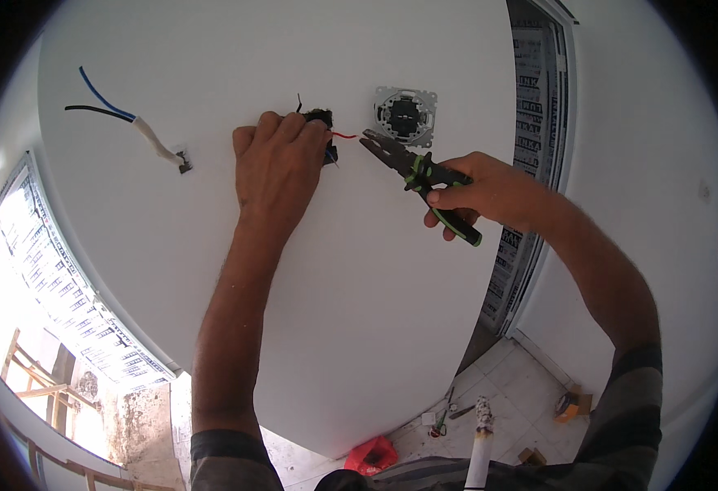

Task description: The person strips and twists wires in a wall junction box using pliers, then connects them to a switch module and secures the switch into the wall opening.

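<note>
My left hand (277,164) has its fingers curled over a black fitting (326,143) at a wall opening, with short dark wires and a red wire (343,135) poking out. My right hand (482,192) grips black and green pliers (445,217), whose jaws are just beside the tip of the red wire. A round socket or switch mechanism (400,114) on a metal plate is fixed to the white wall above the pliers. To the left, a white cable (153,139) with blue and black cores comes out of a small wall box (184,162).
A doorframe with printed film (527,98) is at right, a bright window (48,278) at lower left. On the tiled floor (498,401) lie a red bag (371,458), tools (439,427) and cardboard boxes (573,403). A lit cigarette (480,458) juts up at bottom centre.
</note>
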Available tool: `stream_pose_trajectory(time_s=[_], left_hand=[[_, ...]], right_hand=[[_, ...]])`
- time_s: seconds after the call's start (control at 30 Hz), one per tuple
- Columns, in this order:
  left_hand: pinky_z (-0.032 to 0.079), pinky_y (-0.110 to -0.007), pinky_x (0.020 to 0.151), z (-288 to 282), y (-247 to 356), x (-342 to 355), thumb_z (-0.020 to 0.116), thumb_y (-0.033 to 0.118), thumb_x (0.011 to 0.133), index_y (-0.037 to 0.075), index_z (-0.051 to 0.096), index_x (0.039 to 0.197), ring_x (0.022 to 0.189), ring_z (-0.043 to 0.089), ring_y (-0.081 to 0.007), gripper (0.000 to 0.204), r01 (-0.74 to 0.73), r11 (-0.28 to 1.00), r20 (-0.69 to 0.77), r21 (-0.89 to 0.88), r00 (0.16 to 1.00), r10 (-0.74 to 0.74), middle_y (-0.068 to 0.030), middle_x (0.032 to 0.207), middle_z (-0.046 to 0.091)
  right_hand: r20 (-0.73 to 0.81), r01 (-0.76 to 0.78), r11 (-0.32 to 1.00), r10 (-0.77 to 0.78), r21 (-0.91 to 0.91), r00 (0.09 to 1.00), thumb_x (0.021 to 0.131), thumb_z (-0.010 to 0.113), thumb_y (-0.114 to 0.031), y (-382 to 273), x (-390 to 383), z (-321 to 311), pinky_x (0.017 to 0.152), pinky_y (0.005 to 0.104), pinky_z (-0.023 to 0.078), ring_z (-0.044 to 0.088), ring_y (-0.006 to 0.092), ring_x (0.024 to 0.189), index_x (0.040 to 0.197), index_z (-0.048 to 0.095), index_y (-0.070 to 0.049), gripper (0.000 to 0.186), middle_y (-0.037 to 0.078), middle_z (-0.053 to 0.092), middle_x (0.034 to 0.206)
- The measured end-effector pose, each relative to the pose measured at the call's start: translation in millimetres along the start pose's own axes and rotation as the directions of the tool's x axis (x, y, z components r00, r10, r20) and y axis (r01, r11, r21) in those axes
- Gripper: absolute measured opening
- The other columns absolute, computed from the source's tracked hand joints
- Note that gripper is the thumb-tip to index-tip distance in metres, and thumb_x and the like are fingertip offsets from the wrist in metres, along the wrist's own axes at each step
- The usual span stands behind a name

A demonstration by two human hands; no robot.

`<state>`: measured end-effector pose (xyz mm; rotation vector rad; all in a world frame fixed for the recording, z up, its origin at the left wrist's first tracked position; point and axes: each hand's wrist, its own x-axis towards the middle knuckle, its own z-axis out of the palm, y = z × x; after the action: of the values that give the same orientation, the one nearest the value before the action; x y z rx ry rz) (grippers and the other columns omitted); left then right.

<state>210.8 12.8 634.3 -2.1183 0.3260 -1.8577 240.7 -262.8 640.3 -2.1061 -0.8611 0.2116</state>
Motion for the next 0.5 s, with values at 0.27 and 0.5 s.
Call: stream_pose_trajectory(time_s=[0.27,0.5], left_hand=[[0.035,-0.037,0.084,-1.1,-0.6,-2.2,0.072,0.023,0.093,0.013,0.073,0.100,0.089,0.058,-0.0178,0.012,-0.003,1.000,-0.001,0.014,1.000,0.003,0.0016,0.089,0.066],[0.036,-0.037,0.084,-0.9,-0.6,-1.7,0.071,0.022,0.093,0.013,0.073,0.099,0.091,0.058,-0.0181,0.011,-0.005,1.000,-0.007,-0.017,1.000,0.005,0.0016,0.091,0.066]], right_hand=[[0.022,0.004,0.998,-0.003,-0.062,1.000,0.097,0.065,-0.022,-18.9,-4.2,-10.2,0.049,0.0253,0.056,0.073,0.0168,0.074,0.113,0.064,0.005,0.032,0.014,0.074,0.094],[0.012,0.003,0.989,-0.002,-0.145,1.000,0.097,0.066,-0.023,-23.0,7.0,-7.2,0.052,0.0262,0.056,0.070,0.0151,0.071,0.106,0.066,0.003,0.028,0.011,0.073,0.087]])
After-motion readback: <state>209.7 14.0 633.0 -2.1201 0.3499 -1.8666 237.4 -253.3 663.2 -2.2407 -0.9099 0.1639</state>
